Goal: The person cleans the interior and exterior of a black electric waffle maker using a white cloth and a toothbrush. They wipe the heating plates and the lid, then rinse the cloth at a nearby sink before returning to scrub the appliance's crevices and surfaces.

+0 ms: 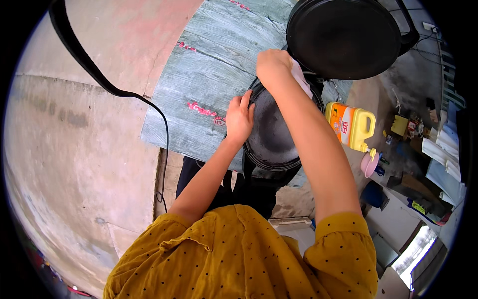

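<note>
A round black electric griddle stands open on a table covered with a wood-patterned cloth. Its lower pan [270, 129] faces up, with pale specks or wet marks on the surface, and its raised lid [341, 37] stands at the upper right. My left hand [241, 117] rests on the pan's left rim, fingers towards the far side. My right hand [274, 67] is closed at the pan's far edge, beside a pale pinkish cloth [301, 78] that comes out from under the hand and wrist. The forearm hides part of the pan and cloth.
A yellow jug of detergent [349, 125] with a pump stands right of the griddle, near a pink basin [369, 165]. The table's patterned cover [179, 123] ends at the left beside a bare wall. A black cable [162, 116] hangs at left. Assorted household items lie at far right.
</note>
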Demonstrator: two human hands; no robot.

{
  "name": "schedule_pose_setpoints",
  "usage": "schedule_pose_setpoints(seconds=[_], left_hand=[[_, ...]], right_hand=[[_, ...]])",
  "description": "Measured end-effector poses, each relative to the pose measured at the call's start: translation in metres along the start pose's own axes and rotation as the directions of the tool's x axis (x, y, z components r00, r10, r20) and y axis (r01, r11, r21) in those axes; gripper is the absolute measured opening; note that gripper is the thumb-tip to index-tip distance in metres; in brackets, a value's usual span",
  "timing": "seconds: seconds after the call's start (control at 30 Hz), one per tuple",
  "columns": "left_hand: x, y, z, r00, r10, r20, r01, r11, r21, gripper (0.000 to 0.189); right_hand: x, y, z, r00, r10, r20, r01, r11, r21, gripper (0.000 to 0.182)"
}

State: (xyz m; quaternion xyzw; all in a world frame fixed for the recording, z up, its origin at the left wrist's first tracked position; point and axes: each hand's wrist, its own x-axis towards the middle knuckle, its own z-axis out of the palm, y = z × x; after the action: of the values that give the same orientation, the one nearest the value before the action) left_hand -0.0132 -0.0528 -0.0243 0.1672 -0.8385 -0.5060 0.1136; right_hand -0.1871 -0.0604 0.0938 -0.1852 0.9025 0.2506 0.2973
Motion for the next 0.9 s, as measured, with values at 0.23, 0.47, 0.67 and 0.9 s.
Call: schedule_pose_setpoints(seconds=[0.23,0.47,0.67,0.9], left_hand=[[0.004,-0.001,-0.004,1.0,-0.009,0.008,0.009,0.999,-0.044,0.039],[0.005,0.002,-0.003,0.999,0.005,0.041,-0.003,0.999,-0.034,0.039],[0.006,0.008,-0.006,0.997,-0.025,0.073,0.025,1.0,0.012,0.037],[0.021,-0.001,-0.007,0.973,-0.111,0.201,0.124,0.991,-0.055,0.039]], right_hand=[[-0.037,0.024,0.052,0.873,0.202,-0.443,0.012,0.901,0.433,0.027],[-0.059,0.04,0.083,0.893,0.133,-0.43,0.059,0.913,0.404,0.038],[-0.103,0.025,0.107,0.921,0.137,-0.365,-0.011,0.945,0.327,0.052],[-0.132,0.038,0.137,0.936,0.089,-0.341,0.082,0.886,0.456,0.063]])
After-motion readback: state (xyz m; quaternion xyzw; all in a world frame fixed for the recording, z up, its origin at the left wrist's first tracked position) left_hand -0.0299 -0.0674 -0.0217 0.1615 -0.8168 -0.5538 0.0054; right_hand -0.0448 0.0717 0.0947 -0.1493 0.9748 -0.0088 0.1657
